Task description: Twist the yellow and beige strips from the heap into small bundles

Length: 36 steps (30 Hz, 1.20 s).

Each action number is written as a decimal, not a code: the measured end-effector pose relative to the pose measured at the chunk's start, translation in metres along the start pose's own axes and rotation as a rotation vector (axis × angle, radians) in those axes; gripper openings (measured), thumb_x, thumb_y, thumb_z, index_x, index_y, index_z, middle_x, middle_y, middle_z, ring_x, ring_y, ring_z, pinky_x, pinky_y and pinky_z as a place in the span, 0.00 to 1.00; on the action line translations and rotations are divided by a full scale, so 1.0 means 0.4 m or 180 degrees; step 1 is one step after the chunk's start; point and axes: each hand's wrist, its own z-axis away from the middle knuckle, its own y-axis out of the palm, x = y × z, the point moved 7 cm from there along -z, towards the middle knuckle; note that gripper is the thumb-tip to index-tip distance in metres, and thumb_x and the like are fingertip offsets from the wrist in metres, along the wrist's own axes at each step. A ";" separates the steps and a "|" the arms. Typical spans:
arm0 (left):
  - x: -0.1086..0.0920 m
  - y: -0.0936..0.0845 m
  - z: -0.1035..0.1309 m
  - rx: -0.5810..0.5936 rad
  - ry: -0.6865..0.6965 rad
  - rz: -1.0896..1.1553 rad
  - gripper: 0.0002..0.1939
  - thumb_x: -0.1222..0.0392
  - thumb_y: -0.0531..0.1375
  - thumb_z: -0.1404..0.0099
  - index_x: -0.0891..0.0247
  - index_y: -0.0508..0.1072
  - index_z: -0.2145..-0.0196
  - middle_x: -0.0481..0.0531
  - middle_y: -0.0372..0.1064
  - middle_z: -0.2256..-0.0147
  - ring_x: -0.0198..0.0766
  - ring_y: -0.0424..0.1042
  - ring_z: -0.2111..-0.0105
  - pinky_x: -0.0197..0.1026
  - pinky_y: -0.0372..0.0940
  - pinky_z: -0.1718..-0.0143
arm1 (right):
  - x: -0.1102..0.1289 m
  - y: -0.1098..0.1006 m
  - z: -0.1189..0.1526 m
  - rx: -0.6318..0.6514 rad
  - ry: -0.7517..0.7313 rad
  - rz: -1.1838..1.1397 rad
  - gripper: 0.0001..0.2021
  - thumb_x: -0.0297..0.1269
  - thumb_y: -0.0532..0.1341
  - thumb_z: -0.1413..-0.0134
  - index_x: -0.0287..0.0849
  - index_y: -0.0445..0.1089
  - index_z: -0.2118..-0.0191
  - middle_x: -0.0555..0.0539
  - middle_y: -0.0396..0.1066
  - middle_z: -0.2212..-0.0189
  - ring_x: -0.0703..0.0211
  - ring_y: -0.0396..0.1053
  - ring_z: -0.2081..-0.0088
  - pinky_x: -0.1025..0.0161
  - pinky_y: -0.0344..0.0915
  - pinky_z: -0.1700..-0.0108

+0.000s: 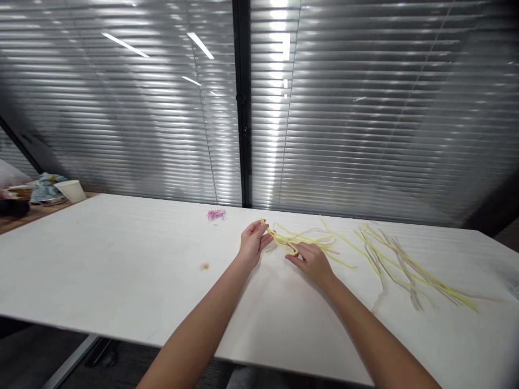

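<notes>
My left hand (252, 243) is closed, pinching one end of a bundle of soft yellow and beige yarn strands (279, 237) between thumb and fingers, a little above the white table. To its right, my right hand (314, 263) is closed at a bent yellow strand (292, 248), with thumb and fingertips around it. Loose ends fan out behind and beyond the right hand. Farther right, more yellow, beige and greyish strands (399, 265) lie spread on the table.
A small heap of pink and purple bands or rings (216, 214) sits near the table's back edge. The white table (133, 259) bears a brown stain (205, 266). On a wooden surface at far left are a pale cup (72, 190) and a bluish cloth (46, 187). Window blinds (365, 108) rise behind.
</notes>
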 end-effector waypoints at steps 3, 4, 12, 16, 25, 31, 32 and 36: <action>0.001 -0.008 -0.003 -0.0074 0.0011 0.0009 0.14 0.67 0.63 0.45 0.65 0.70 0.60 0.51 0.70 0.64 0.32 0.74 0.73 0.33 0.71 0.69 | 0.009 -0.013 -0.001 -0.0207 -0.0196 0.0182 0.17 0.43 0.60 0.42 0.38 0.70 0.52 0.51 0.68 0.76 0.64 0.64 0.74 0.64 0.58 0.67; 0.001 -0.010 -0.004 -0.0102 0.0018 0.0001 0.14 0.67 0.63 0.45 0.65 0.70 0.60 0.51 0.70 0.63 0.32 0.74 0.73 0.33 0.71 0.69 | 0.011 -0.019 -0.001 -0.0288 -0.0208 0.0193 0.18 0.43 0.60 0.43 0.38 0.70 0.51 0.50 0.69 0.75 0.65 0.64 0.74 0.64 0.58 0.67; 0.008 -0.018 -0.008 -0.0250 0.0038 -0.0031 0.12 0.68 0.63 0.45 0.66 0.70 0.61 0.51 0.69 0.63 0.32 0.74 0.73 0.32 0.71 0.70 | 0.040 -0.048 -0.002 -0.0610 -0.0405 0.0039 0.13 0.36 0.63 0.46 0.40 0.70 0.54 0.52 0.70 0.74 0.66 0.64 0.73 0.65 0.60 0.65; 0.006 -0.020 -0.009 -0.0277 0.0046 -0.0021 0.12 0.69 0.63 0.45 0.66 0.70 0.61 0.52 0.70 0.64 0.32 0.74 0.73 0.33 0.71 0.69 | 0.044 -0.050 -0.003 -0.0714 -0.0447 0.0055 0.12 0.33 0.63 0.46 0.39 0.70 0.55 0.50 0.72 0.71 0.66 0.65 0.73 0.64 0.60 0.65; 0.003 -0.024 -0.018 -0.0338 0.0070 0.0066 0.13 0.70 0.64 0.46 0.67 0.71 0.61 0.53 0.70 0.64 0.33 0.74 0.72 0.34 0.71 0.68 | 0.032 -0.048 0.001 -0.0700 -0.0457 0.0197 0.10 0.35 0.63 0.45 0.39 0.70 0.57 0.50 0.74 0.71 0.65 0.68 0.71 0.63 0.59 0.65; -0.001 -0.024 -0.012 -0.0350 0.0092 0.0096 0.13 0.69 0.64 0.46 0.67 0.71 0.61 0.53 0.70 0.63 0.31 0.73 0.74 0.35 0.71 0.69 | 0.026 -0.043 -0.003 -0.0681 -0.0423 0.0311 0.08 0.35 0.62 0.44 0.38 0.72 0.60 0.49 0.75 0.71 0.63 0.71 0.69 0.63 0.58 0.66; -0.001 -0.023 -0.011 -0.0340 0.0095 0.0101 0.13 0.69 0.64 0.46 0.67 0.71 0.62 0.53 0.70 0.63 0.31 0.73 0.73 0.35 0.71 0.69 | 0.027 -0.043 -0.004 -0.0672 -0.0439 0.0317 0.08 0.35 0.61 0.43 0.38 0.72 0.60 0.48 0.75 0.70 0.63 0.72 0.69 0.63 0.58 0.66; -0.002 -0.019 -0.011 -0.0303 0.0077 0.0103 0.13 0.68 0.65 0.46 0.67 0.71 0.62 0.53 0.70 0.63 0.31 0.73 0.72 0.34 0.71 0.68 | 0.031 -0.046 -0.006 -0.0621 -0.0423 0.0305 0.07 0.36 0.59 0.41 0.38 0.72 0.63 0.47 0.76 0.69 0.62 0.73 0.68 0.63 0.58 0.67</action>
